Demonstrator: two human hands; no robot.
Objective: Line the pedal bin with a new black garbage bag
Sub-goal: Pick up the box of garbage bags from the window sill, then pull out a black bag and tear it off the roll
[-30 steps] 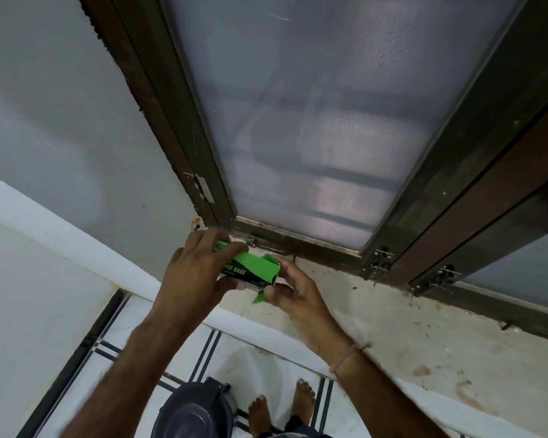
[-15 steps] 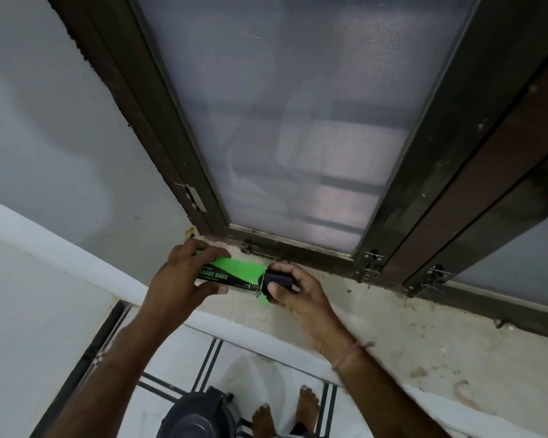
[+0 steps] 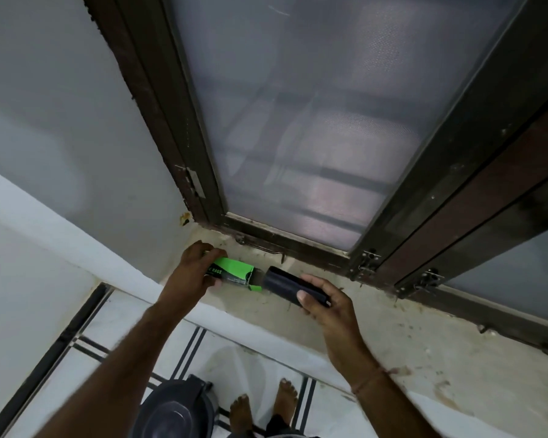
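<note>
- Since half a second ago, black roll has slid nearly clear of green box — right hand grasps it.
- Left hand grips the green box on sill — bracing the pull.

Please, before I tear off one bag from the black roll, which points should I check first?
1. Right hand grips black plastic roll of garbage bags: ok.
2. Left hand holds green cardboard box: ok.
3. Roll fully clear of box's open end: cannot tell.
4. One bag unrolled for tearing: not ok, roll tightly wound.
5. Lid of dark grey round pedal bin open: not ok, shut.
</note>
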